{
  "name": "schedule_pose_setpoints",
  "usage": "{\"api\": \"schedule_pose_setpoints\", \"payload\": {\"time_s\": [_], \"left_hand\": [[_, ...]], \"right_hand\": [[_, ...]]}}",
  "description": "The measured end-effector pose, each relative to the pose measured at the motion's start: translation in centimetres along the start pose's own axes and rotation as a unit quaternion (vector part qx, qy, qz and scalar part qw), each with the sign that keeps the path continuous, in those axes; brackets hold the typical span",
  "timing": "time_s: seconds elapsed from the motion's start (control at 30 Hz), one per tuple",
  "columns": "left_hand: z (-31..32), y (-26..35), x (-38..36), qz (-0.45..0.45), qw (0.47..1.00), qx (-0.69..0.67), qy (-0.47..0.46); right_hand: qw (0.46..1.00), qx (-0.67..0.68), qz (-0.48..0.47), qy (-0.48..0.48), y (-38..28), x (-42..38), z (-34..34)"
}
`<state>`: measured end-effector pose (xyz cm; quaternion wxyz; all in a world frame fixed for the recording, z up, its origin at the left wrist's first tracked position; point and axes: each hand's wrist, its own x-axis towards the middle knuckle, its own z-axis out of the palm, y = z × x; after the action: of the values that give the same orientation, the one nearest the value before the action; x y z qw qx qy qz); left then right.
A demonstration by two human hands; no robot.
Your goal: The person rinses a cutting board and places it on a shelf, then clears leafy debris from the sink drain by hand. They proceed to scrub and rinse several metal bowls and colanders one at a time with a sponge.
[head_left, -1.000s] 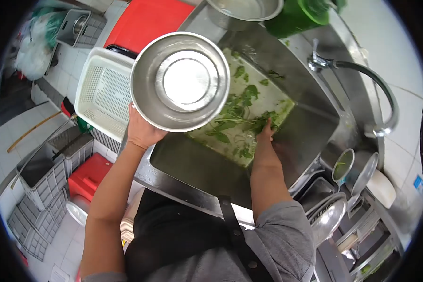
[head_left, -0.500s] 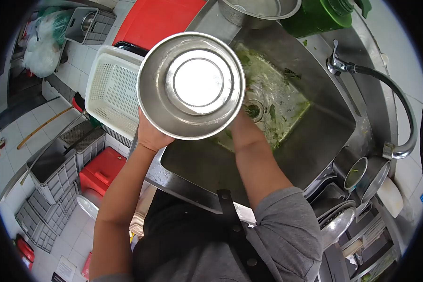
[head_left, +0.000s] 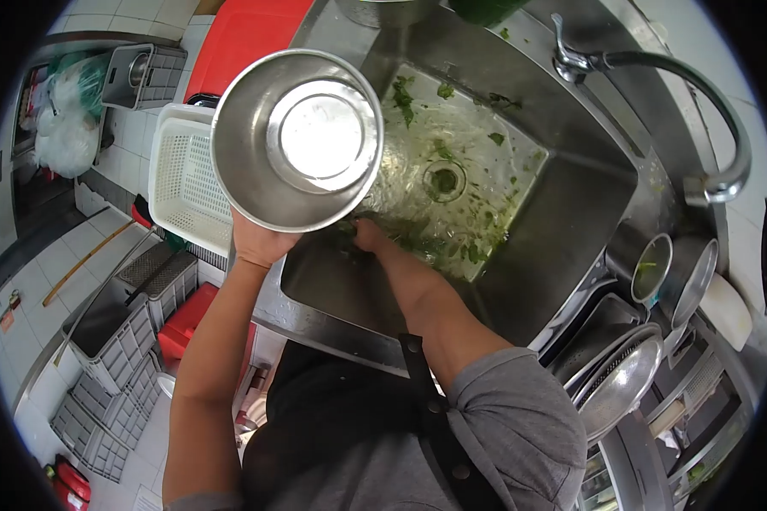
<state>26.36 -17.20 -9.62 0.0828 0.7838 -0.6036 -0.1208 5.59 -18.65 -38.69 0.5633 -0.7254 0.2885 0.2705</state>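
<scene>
A round stainless-steel basin (head_left: 247, 175) is held up over the sink's left edge, its open mouth towards me. My left hand (head_left: 262, 243) grips it from below, with most fingers hidden behind the metal. Low in the steel sink (head_left: 571, 196), my right hand (head_left: 367, 235) is close to the left wall, just beyond the basin's rim. Its fingers look curled, and what they hold, if anything, I cannot make out. Wet green leaf scraps (head_left: 403, 100) lie scattered over the sink floor around the drain (head_left: 444, 180).
A tap with a curved hose (head_left: 699, 81) stands on the sink's right rim. Pots (head_left: 639, 255) and strainers (head_left: 626, 375) are stacked at lower right. At left are a white perforated basket (head_left: 187, 170), a red lid (head_left: 247, 43) and grey crates (head_left: 115, 341).
The basin has shifted left in view and tilted. My right hand has come left and nearer me, off the drain area. Water on the sink floor looks lower, showing the drain and leaves more plainly.
</scene>
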Motion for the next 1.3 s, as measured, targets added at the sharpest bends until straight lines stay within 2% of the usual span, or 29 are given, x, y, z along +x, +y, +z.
{"api": "schedule_pose_setpoints", "payload": {"time_s": [0.03,0.13,0.2,0.23,0.3,0.33,0.4,0.47,0.53,0.6,0.67,0.7,0.73,0.8,0.9,0.93,1.0,1.07,1.1,1.17,1.3], "left_hand": [[0.0,-0.1,-0.1,0.005,1.0,-0.013,0.009],[0.3,-0.3,0.0,0.014,0.998,-0.011,0.054],[-0.2,0.0,0.4,0.016,0.998,-0.02,0.055],[-0.4,0.3,0.5,0.007,0.998,-0.026,0.056],[-0.7,0.8,0.6,0.015,0.996,-0.027,0.085],[-0.9,1.2,0.8,0.011,0.993,-0.021,0.113],[-1.7,2.3,1.0,0.032,0.988,-0.011,0.148],[-1.7,2.5,0.9,0.01,0.989,-0.008,0.146],[-1.7,2.5,1.0,0.035,0.984,0.004,0.172],[-1.6,2.4,0.9,0.025,0.987,0.029,0.158],[-1.4,2.1,0.9,0.008,0.99,0.024,0.137],[-1.3,1.9,0.8,-0.014,0.993,0.022,0.114],[-1.1,1.7,0.8,-0.013,0.993,0.022,0.115],[-0.7,1.3,0.7,-0.047,0.996,0.02,0.076],[-0.5,1.2,0.7,-0.029,0.994,0.029,0.104],[-0.5,1.2,0.8,-0.029,0.994,0.029,0.105],[-0.5,1.3,0.7,-0.048,0.995,0.014,0.088],[-0.7,1.3,0.6,-0.05,0.996,0.006,0.072],[-0.8,1.3,0.8,-0.051,0.997,-0.001,0.06],[-1.3,1.7,1.0,-0.038,0.996,0.013,0.078],[-1.2,1.9,0.8,-0.014,0.993,0.015,0.114]], "right_hand": [[1.0,0.001,0.004,0.005,0.3,-0.7,-1.1],[0.998,0.03,0.006,-0.061,-0.6,-4.8,-5.7],[0.99,0.093,0.083,-0.058,-0.6,-8.1,-7.9],[0.99,0.097,0.091,-0.047,-0.7,-10.4,-8.9],[0.959,0.237,0.109,0.106,-1.5,-15.7,-11.1],[0.957,0.239,0.114,0.119,-1.7,-18.1,-12.6],[0.918,0.355,0.075,0.158,-2.1,-23.5,-15.7],[0.893,0.349,0.052,0.278,-3.5,-29.9,-18.6],[0.834,0.372,-0.046,0.405,-4.7,-35.7,-21.1],[0.76,0.394,-0.059,0.513,-6.4,-41.5,-23.7],[0.668,0.396,-0.035,0.629,-8.0,-46.5,-26.1],[0.603,0.4,-0.098,0.684,-7.3,-48.2,-27.3],[0.544,0.375,-0.136,0.738,-9.4,-50.3,-28.4],[0.445,0.317,-0.184,0.817,-9.6,-53.0,-30.2],[0.345,0.225,-0.146,0.9,-7.7,-54.7,-32.1],[0.344,0.225,-0.147,0.9,-6.0,-54.1,-32.8],[0.26,0.055,-0.128,0.956,-0.4,-51.6,-33.5],[0.401,-0.113,0.158,0.895,5.1,-49.6,-31.9],[0.443,-0.148,0.233,0.853,5.8,-48.7,-31.2],[0.482,-0.113,0.289,0.819,4.3,-48.8,-30.8],[0.485,-0.085,0.318,0.81,1.1,-50.0,-31.0]]}}
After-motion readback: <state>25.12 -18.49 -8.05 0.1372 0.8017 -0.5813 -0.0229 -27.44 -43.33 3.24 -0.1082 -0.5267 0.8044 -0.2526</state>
